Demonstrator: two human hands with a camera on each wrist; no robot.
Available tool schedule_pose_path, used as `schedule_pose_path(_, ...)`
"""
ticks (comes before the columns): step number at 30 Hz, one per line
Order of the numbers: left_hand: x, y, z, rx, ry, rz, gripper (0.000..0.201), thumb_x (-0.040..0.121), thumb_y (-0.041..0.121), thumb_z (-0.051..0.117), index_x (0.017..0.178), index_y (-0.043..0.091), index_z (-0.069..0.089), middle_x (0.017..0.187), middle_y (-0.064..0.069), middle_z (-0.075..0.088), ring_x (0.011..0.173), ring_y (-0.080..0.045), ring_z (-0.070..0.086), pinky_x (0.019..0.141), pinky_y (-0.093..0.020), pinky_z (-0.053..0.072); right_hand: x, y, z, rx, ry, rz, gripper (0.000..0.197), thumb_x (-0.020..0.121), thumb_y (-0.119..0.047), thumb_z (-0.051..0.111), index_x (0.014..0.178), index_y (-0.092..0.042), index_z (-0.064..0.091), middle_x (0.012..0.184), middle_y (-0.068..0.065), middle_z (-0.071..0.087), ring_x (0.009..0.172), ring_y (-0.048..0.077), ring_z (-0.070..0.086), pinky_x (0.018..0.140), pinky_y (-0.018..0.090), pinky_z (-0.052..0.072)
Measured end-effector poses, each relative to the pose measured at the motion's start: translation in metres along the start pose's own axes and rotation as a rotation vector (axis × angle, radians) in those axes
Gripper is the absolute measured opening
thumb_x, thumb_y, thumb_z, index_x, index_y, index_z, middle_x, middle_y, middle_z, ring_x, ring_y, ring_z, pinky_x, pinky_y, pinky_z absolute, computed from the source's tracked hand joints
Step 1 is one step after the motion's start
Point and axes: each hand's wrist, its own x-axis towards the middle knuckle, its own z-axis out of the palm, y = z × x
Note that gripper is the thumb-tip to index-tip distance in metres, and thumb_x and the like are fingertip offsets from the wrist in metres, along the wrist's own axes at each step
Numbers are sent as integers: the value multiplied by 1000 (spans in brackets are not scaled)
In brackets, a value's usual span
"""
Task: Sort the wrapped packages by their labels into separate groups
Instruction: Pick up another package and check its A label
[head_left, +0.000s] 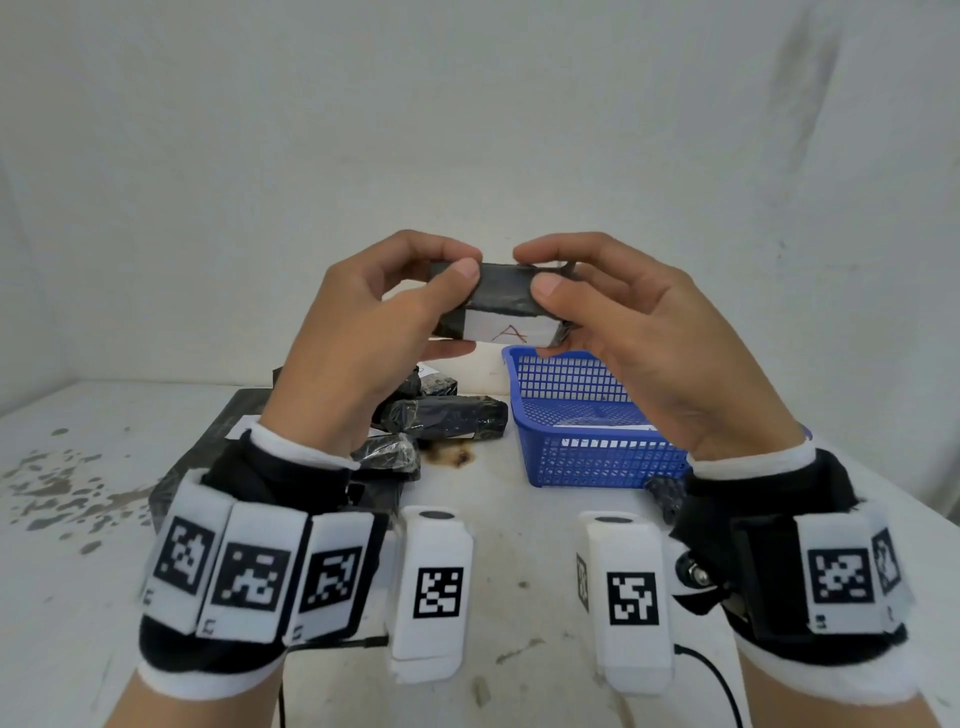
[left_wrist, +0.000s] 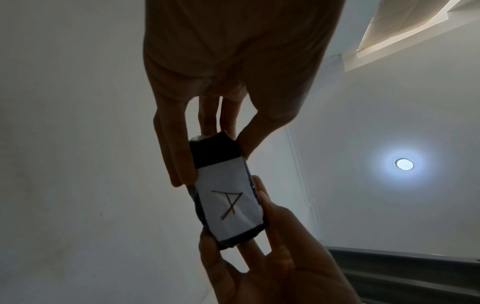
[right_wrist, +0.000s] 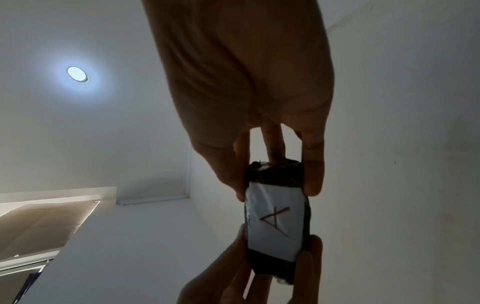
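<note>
Both hands hold one black-wrapped package (head_left: 506, 299) up in the air above the table, its white label with a red letter A (head_left: 511, 332) facing me. My left hand (head_left: 462, 304) pinches its left end between thumb and fingers. My right hand (head_left: 543, 312) pinches the right end the same way. The left wrist view shows the package (left_wrist: 228, 205) from below, with the left hand (left_wrist: 215, 156) on the unlabelled end. In the right wrist view the right hand (right_wrist: 276, 181) grips the package (right_wrist: 275, 222) at its crumpled end.
A pile of several black-wrapped packages (head_left: 447, 415) lies on the white table behind my left hand, partly on a dark mat (head_left: 208, 447). A blue mesh basket (head_left: 587, 462) stands to the right, and something white shows inside it. Another black package (head_left: 665, 499) sits by the basket's front corner.
</note>
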Motion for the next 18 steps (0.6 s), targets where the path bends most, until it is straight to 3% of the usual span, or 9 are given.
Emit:
schedule_pose_path(3,0,0,0,14,-39,-15,17,90,26,64,104,19,70,97,-5,66,83,-18,67,76,-35,61,0,-1,0,8,28,11,18,99,-14,60,99,-22,76,105,15,73,100,35,68,80,44,60)
schedule_pose_path(7,0,-3,-2,116,-123,-4,33,88,20,67,119,30,62,108,1,68,84,-22,70,77,-32,60,0,-2,-1,33,56,43,19,93,-31,60,102,-24,75,104,7,76,100,36,68,74,32,61)
schedule_pose_path(9,0,-5,-1,133,-96,10,32,88,18,67,117,31,62,102,1,69,75,-18,69,72,-30,60,-1,-3,-5,11,-6,51,31,83,-37,66,110,-26,74,107,11,74,94,32,70,80,32,59)
schedule_pose_path(12,0,-4,1,123,-47,-4,28,87,25,68,114,29,65,92,-1,70,60,-14,65,62,-29,60,-4,-3,-18,-117,-77,42,42,86,-19,74,125,-32,67,108,9,71,80,20,72,90,32,56)
schedule_pose_path(14,1,-5,5,126,-33,-18,28,85,31,69,113,29,66,85,1,70,53,-13,63,53,-27,56,-7,-4,-27,-115,-75,42,45,89,-9,71,126,-34,65,107,8,70,74,18,71,85,30,56)
schedule_pose_path(16,2,-7,10,139,-22,-33,26,85,35,68,110,27,67,77,3,70,48,-14,60,47,-24,50,-9,-4,-35,-127,-75,56,43,89,-12,71,124,-36,66,103,6,72,71,15,69,77,25,56)
schedule_pose_path(18,2,-11,16,152,-19,-50,25,85,36,67,107,25,68,75,-1,70,44,-15,58,43,-23,48,-10,-3,-43,-187,-88,94,41,84,-19,75,120,-37,67,99,1,75,75,14,70,77,22,55)
